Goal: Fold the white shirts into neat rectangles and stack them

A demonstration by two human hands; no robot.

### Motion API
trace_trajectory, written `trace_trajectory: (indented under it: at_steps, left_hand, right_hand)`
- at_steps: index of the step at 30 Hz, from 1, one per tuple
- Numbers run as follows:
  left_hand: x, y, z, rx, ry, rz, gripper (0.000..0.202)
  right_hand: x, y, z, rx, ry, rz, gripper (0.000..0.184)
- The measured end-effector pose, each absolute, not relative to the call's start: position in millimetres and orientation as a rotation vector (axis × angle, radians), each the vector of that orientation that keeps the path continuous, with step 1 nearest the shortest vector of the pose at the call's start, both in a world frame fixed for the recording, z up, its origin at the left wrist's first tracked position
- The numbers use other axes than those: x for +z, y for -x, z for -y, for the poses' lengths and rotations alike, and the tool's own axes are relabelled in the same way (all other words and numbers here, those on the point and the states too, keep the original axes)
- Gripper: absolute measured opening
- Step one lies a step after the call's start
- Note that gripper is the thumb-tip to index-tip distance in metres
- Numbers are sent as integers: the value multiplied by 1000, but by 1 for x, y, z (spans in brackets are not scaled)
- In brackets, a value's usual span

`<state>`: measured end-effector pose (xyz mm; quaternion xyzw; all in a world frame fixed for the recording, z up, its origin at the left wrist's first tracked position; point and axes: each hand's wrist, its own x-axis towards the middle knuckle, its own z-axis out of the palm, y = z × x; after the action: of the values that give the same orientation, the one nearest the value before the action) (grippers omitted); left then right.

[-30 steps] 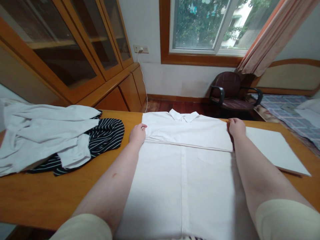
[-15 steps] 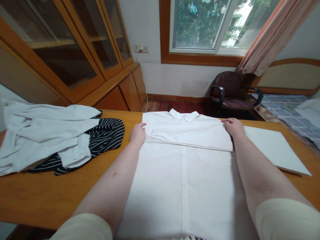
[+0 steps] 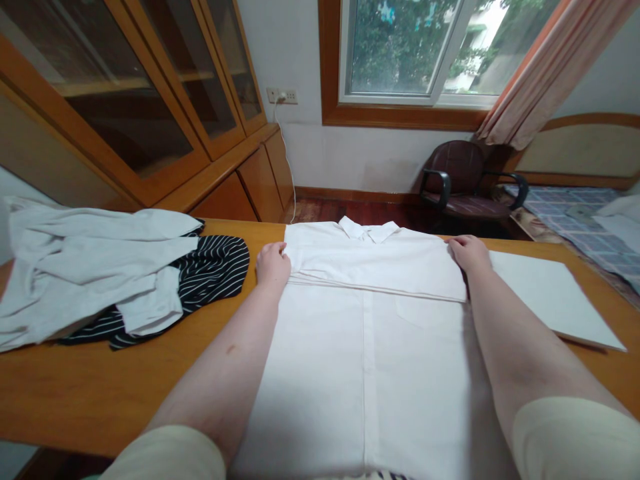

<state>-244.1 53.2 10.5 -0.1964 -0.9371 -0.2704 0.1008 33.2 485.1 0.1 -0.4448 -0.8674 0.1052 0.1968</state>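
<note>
A white collared shirt (image 3: 325, 373) lies front side up and spread flat, its collar at the far edge of the table. Its sleeves are folded across the chest in a layered band. My left hand (image 3: 273, 263) is at the left edge of that band, fingers curled closed on the cloth. On the opposite side my right hand (image 3: 469, 253) grips the right edge near the shoulder, thumb and fingers together. Both forearms reach along the shirt's sides. The fingertips are partly hidden by the hands and cloth.
On the wooden table (image 3: 200, 393), a rumpled white garment (image 3: 90, 267) lies over a black striped one (image 3: 220, 267) at left. A flat white board or pad (image 3: 550, 293) lies at right. Beyond stand a cabinet (image 3: 200, 160) and an armchair (image 3: 457, 173).
My left hand has shifted very slightly left and away from me at the shirt's edge. The right hand and the shirt look almost the same.
</note>
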Motion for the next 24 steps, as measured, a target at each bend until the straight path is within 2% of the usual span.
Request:
trace_trajectory:
  at_steps: [5,11,14,18,24]
  left_hand:
    - [18,233,-59,-816,898,2613,33]
    - [18,212,-69,-391,1472,2756,46]
    - [16,209,-71,-216,1492,2850,56]
    - [16,209,-72,-157,1479,2858,61]
    - [14,211,-73,-187,1491,2864,58]
  right_hand:
    - [2,-32,-482,249,1282,2428,34]
    - [3,-30,-480,177,1300,2475,34]
    - [3,-30,-478,116,1328,2489,33]
    - [12,-30,-472,-47,1308,2525,35]
    - [34,-7,-406,-171,915,2607,42]
